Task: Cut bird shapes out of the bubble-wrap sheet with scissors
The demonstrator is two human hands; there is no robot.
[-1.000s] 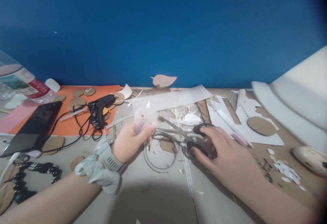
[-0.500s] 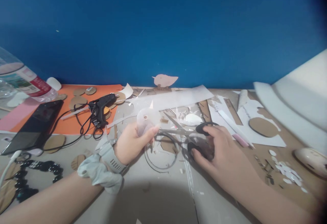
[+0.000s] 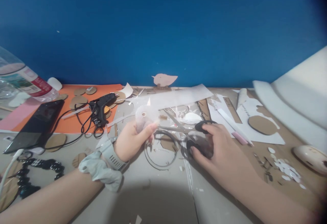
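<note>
The left hand (image 3: 138,137) has its grip closed on a whitish cutout (image 3: 147,117), pinched with the thumb on top, over the middle of the worktop (image 3: 163,181). The right hand (image 3: 224,152) grips the black handles of the scissors (image 3: 176,129); their blades stand apart and point left, one tip close to the left thumb. A ring (image 3: 160,167) lies on the near side of the blades. On the far side, a translucent strip (image 3: 186,96) stretches to the right, with a pink bird (image 3: 165,80) upright beyond it. To the left, a glue gun (image 3: 101,110) lies on an orange sheet (image 3: 73,126), right of a phone (image 3: 35,125). A brown oval (image 3: 262,125) lies on white paper (image 3: 274,139) to the right.
</note>
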